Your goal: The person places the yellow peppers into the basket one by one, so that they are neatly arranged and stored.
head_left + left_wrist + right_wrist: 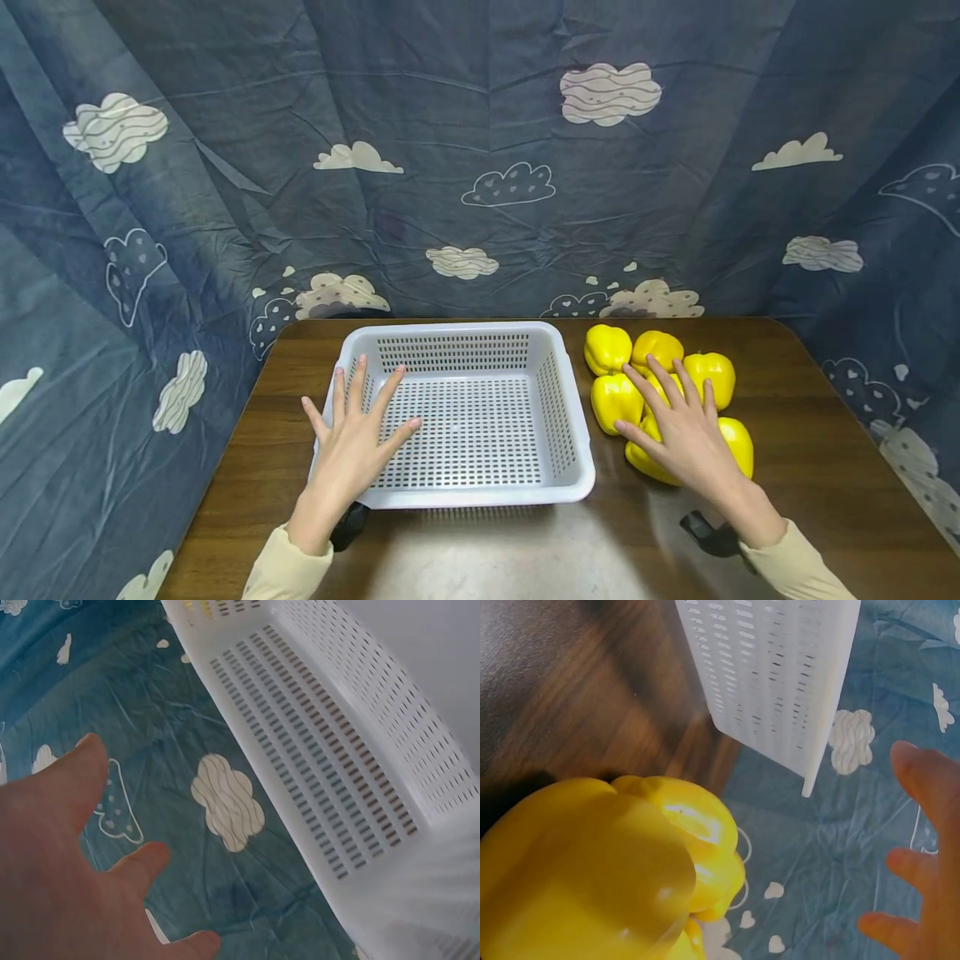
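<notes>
A white perforated plastic basket (457, 497) stands on the table with nothing inside it. My left hand (351, 446) is spread over the basket's left side, fingers straight and holding nothing. To the basket's right, several yellow bell peppers (617, 402) lie in a close group. Above them my right hand (690, 437) spreads its straight fingers, hiding parts of the peppers beneath. In the right wrist view, a large yellow pepper (585, 877) fills the lower left, apart from the fingers (911, 870). The left wrist view shows the basket's slotted wall (315, 750) beyond the left hand.
Under everything is a dark brown wooden table (825, 433), its far edge just behind the basket and peppers. A blue curtain (420, 217) with cloud prints hangs at the back and on both sides. Each wrist carries a black strap device (708, 533).
</notes>
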`<action>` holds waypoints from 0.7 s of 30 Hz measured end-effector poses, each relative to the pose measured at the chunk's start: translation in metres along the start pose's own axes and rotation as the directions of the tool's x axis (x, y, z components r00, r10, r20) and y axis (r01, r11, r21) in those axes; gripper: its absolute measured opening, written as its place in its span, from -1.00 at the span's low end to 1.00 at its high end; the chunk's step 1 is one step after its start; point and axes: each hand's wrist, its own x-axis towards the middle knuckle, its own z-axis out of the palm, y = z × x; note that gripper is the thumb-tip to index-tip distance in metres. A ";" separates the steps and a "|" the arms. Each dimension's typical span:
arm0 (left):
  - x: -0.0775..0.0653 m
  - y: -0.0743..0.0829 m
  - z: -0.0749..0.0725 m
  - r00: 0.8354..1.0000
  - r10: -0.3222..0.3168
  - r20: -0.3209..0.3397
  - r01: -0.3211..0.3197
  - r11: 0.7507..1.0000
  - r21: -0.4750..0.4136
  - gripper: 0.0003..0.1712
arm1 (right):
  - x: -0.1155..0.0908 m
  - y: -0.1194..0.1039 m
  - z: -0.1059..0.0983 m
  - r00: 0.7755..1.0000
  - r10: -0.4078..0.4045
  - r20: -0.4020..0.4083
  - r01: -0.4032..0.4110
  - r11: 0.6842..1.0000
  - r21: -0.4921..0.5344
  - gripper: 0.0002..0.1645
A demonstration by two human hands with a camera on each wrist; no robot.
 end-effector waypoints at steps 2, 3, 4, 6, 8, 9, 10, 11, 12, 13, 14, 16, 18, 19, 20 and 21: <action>-0.001 -0.005 -0.002 1.000 -0.009 0.011 0.009 1.000 0.005 -0.15 | -0.001 0.001 0.000 1.000 -0.003 0.003 0.003 1.000 0.000 -0.08; -0.001 -0.007 -0.003 1.000 -0.015 0.017 0.015 1.000 0.002 -0.15 | -0.002 0.002 0.000 1.000 -0.006 0.003 0.006 1.000 0.001 -0.08; -0.002 -0.010 -0.004 1.000 -0.019 0.022 0.019 1.000 0.005 -0.15 | -0.002 0.003 0.000 1.000 -0.011 0.002 0.011 1.000 0.000 -0.07; -0.002 -0.015 -0.006 0.999 -0.024 0.023 0.024 1.000 0.004 -0.15 | -0.003 0.005 0.001 1.000 -0.026 -0.007 0.026 1.000 -0.001 -0.07; -0.003 -0.020 -0.007 0.999 -0.029 0.025 0.029 1.000 0.006 -0.16 | -0.004 0.007 0.003 0.999 -0.047 -0.023 0.047 0.999 0.002 -0.07; -0.003 -0.023 -0.008 0.999 -0.032 0.026 0.032 0.999 0.001 -0.16 | -0.004 0.008 0.003 0.998 -0.058 -0.029 0.058 0.998 0.002 -0.06; -0.003 -0.026 -0.010 0.999 -0.037 0.031 0.037 0.999 -0.004 -0.16 | -0.005 0.010 0.004 0.997 -0.068 -0.035 0.068 0.998 0.003 -0.06; -0.003 -0.029 -0.011 0.998 -0.041 0.037 0.041 0.999 -0.010 -0.16 | -0.006 0.011 0.004 0.996 -0.079 -0.041 0.079 0.997 0.007 -0.06; -0.004 -0.032 -0.013 0.998 -0.044 0.045 0.045 0.999 -0.024 -0.17 | -0.006 0.012 0.005 0.995 -0.089 -0.044 0.089 0.996 0.010 -0.06; -0.004 -0.036 -0.015 0.997 -0.048 0.058 0.050 0.998 -0.037 -0.17 | -0.007 0.013 0.005 0.994 -0.097 -0.046 0.098 0.995 0.013 -0.05; -0.004 -0.040 -0.017 0.996 -0.052 0.075 0.056 0.997 -0.057 -0.17 | -0.008 0.015 0.006 0.993 -0.105 -0.046 0.105 0.994 0.017 -0.05; -0.005 -0.048 -0.021 0.992 -0.057 0.114 0.069 0.992 -0.108 -0.17 | -0.010 0.018 0.006 0.992 -0.116 -0.045 0.117 0.993 0.026 -0.04; -0.004 -0.057 -0.023 0.987 -0.055 0.153 0.079 0.984 -0.161 -0.15 | -0.012 0.021 0.007 0.992 -0.122 -0.043 0.123 0.992 0.036 -0.02; -0.004 -0.062 -0.024 0.984 -0.051 0.168 0.082 0.979 -0.185 -0.15 | -0.014 0.023 0.008 0.991 -0.125 -0.043 0.127 0.991 0.044 -0.01; -0.003 -0.067 -0.024 0.982 -0.045 0.182 0.084 0.973 -0.213 -0.15 | -0.015 0.025 0.008 0.991 -0.128 -0.044 0.130 0.990 0.050 -0.01; -0.003 -0.072 -0.024 0.980 -0.035 0.196 0.083 0.967 -0.242 -0.15 | -0.016 0.027 0.009 0.990 -0.131 -0.046 0.133 0.989 0.058 0.00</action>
